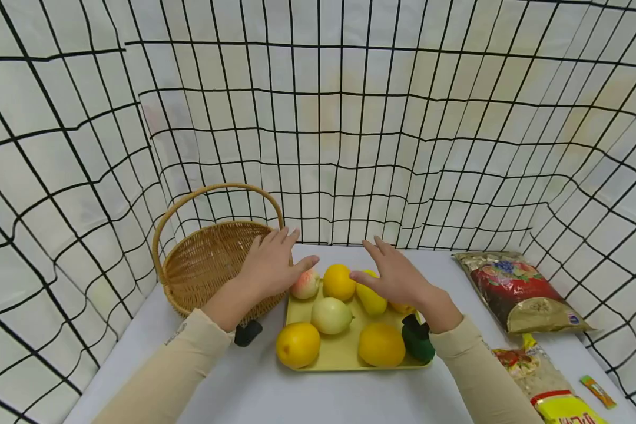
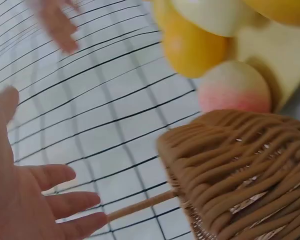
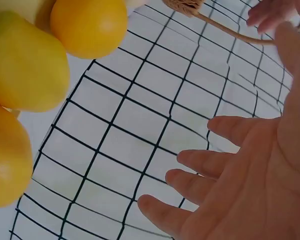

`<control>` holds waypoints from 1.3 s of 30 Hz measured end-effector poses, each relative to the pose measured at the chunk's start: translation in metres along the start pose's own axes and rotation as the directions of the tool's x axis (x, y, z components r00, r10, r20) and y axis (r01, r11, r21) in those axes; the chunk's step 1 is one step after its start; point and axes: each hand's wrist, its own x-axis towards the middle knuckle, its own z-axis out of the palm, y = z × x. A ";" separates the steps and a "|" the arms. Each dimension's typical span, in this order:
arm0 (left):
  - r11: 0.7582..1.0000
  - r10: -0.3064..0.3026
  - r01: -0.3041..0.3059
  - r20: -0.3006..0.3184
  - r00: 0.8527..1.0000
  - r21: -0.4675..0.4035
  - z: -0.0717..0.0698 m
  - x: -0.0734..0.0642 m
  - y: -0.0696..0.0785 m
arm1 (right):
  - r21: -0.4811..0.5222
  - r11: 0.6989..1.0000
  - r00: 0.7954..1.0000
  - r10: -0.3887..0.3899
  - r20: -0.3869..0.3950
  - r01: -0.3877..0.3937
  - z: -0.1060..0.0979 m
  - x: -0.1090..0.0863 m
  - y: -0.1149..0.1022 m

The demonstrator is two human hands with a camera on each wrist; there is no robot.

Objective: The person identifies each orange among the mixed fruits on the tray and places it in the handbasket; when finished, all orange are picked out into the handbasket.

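Note:
My left hand [image 1: 269,262] is held up with fingers spread, overlapping the right rim of a wicker basket [image 1: 212,259] in the head view. My right hand [image 1: 400,275], fingers also apart, hovers over the far right part of a yellow tray [image 1: 344,360]. Neither palm holds anything, as both wrist views show. On the tray sit a pinkish peach [image 1: 305,285], an orange [image 1: 340,282], a yellow-green pear [image 1: 371,297], a pale green round fruit [image 1: 331,316] and large yellow fruits [image 1: 381,344]. A dark green fruit [image 1: 417,343] is partly hidden by a black wrist strap.
A red and gold bag [image 1: 524,288] lies at the right on the white table [image 1: 254,388]. Nearer stand a clear-and-yellow food packet [image 1: 548,380] and a small orange-green sachet [image 1: 598,391]. Black-lined white walls [image 1: 318,147] enclose the back and sides.

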 end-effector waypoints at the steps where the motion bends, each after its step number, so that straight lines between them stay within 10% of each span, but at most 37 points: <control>1: 1.000 -0.007 0.006 -0.023 1.000 -0.030 -0.003 -0.003 -0.001 | 0.025 1.000 1.000 0.009 -0.015 -0.009 0.002 -0.003 0.002; 7: 0.975 -0.080 0.027 -0.238 0.968 -0.219 -0.018 -0.025 -0.016 | 0.114 0.990 0.991 0.089 -0.095 -0.078 0.012 -0.016 0.018; 11: 0.947 -0.153 0.009 -0.427 0.891 -0.322 -0.025 -0.041 -0.036 | 0.217 0.970 0.977 0.146 -0.154 -0.110 0.019 -0.022 0.028; 14: 0.917 -0.235 -0.012 -0.563 0.792 -0.399 -0.027 -0.050 -0.054 | 0.283 0.952 0.964 0.180 -0.197 -0.120 0.025 -0.025 0.036; 20: 0.839 -0.403 -0.105 -0.740 0.539 -0.534 -0.023 -0.064 -0.081 | 0.336 0.933 0.944 0.219 -0.247 -0.129 0.033 -0.027 0.046; 26: 0.768 -0.535 -0.206 -0.784 0.315 -0.606 -0.025 -0.072 -0.093 | 0.360 0.925 0.930 0.234 -0.283 -0.124 0.035 -0.025 0.054; 31: 0.747 -0.614 -0.190 -0.771 0.170 -0.637 -0.027 -0.076 -0.097 | 0.399 0.908 0.921 0.257 -0.292 -0.127 0.034 -0.023 0.059; 35: 0.728 -0.656 -0.146 -0.742 0.136 -0.670 -0.016 -0.077 -0.116 | 0.455 0.879 0.908 0.297 -0.295 -0.140 0.032 -0.021 0.058; 39: 0.659 -0.730 -0.093 -0.664 0.160 -0.747 -0.010 -0.078 -0.126 | 0.505 0.852 0.897 0.326 -0.298 -0.141 0.034 -0.021 0.060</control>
